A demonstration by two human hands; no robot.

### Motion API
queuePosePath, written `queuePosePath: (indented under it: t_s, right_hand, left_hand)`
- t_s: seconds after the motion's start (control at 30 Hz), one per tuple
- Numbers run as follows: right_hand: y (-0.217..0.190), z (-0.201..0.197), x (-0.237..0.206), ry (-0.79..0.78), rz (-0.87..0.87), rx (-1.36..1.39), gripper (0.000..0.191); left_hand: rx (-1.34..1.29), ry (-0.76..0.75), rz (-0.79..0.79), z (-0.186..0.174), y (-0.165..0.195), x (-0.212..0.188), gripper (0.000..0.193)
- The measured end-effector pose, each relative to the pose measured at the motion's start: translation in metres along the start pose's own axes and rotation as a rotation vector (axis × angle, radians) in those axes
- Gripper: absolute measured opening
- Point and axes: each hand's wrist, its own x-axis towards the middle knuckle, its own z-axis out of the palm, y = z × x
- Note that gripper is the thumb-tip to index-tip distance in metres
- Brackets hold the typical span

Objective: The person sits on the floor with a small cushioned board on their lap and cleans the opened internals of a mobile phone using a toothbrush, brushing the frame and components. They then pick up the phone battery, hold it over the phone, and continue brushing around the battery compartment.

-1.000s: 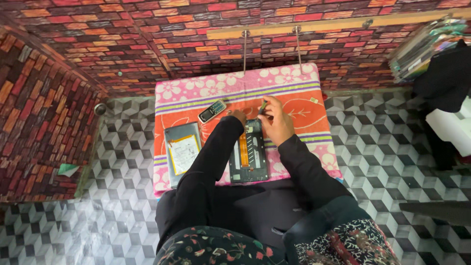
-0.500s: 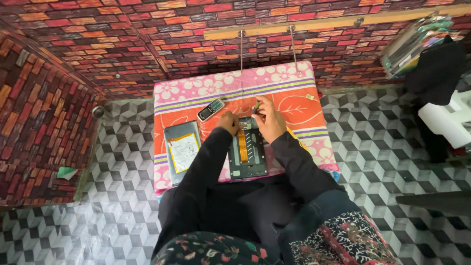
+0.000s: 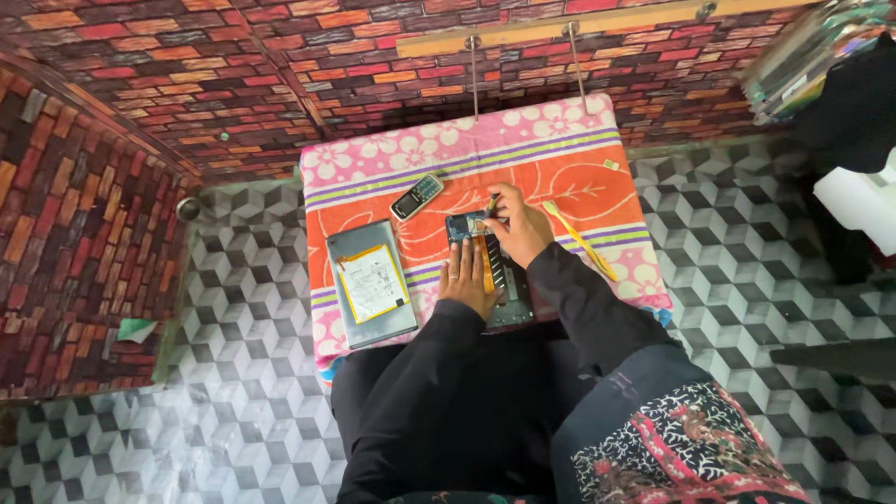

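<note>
Brick-patterned walls and a cube-patterned floor surround a small table (image 3: 560, 131) covered with a pink and orange floral cloth. An opened device (image 3: 490, 271) with exposed internals lies at the table's near edge. Left hand (image 3: 469, 277) rests flat on it, fingers extended, gripping nothing. Right hand (image 3: 516, 224) is curled around a small tool (image 3: 491, 205) at the device's far end. Beside the device lies a detached grey back panel (image 3: 371, 283); a keypad phone (image 3: 416, 196) and a yellow tool (image 3: 579, 241) lie nearby.
</note>
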Motion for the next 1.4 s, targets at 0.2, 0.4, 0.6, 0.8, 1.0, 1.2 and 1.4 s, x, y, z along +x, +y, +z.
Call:
queuePosePath:
  t_s: [0.2, 0.4, 0.6, 0.8, 1.0, 1.2, 1.4]
  right_hand:
    - [-0.006, 0.019, 0.008, -0.023, 0.019, -0.021, 0.057]
    - [-0.004, 0.025, 0.012, -0.015, -0.006, -0.079, 0.058]
    - [0.000, 0.023, 0.013, -0.019, 0.016, -0.082, 0.059]
    - [0.002, 0.024, 0.010, 0.011, 0.001, -0.065, 0.060]
    - [0.005, 0.026, 0.009, 0.010, -0.017, -0.082, 0.058]
    - [0.005, 0.025, 0.008, 0.023, -0.048, -0.147, 0.057]
    - [0.007, 0.025, 0.008, 0.053, -0.074, -0.134, 0.057]
  left_hand:
    - [0.062, -0.007, -0.039, -0.002, -0.014, 0.024, 0.100]
    - [0.047, -0.047, -0.091, -0.008, -0.018, 0.028, 0.095]
    - [0.061, -0.035, -0.080, -0.017, -0.018, 0.028, 0.094]
    - [0.089, -0.091, -0.096, -0.024, -0.013, 0.026, 0.092]
    - [0.106, -0.107, -0.105, -0.024, -0.012, 0.027, 0.092]
    - [0.100, -0.125, -0.109, -0.025, -0.013, 0.029, 0.093]
    - [0.082, -0.123, -0.116, -0.028, -0.012, 0.027, 0.094]
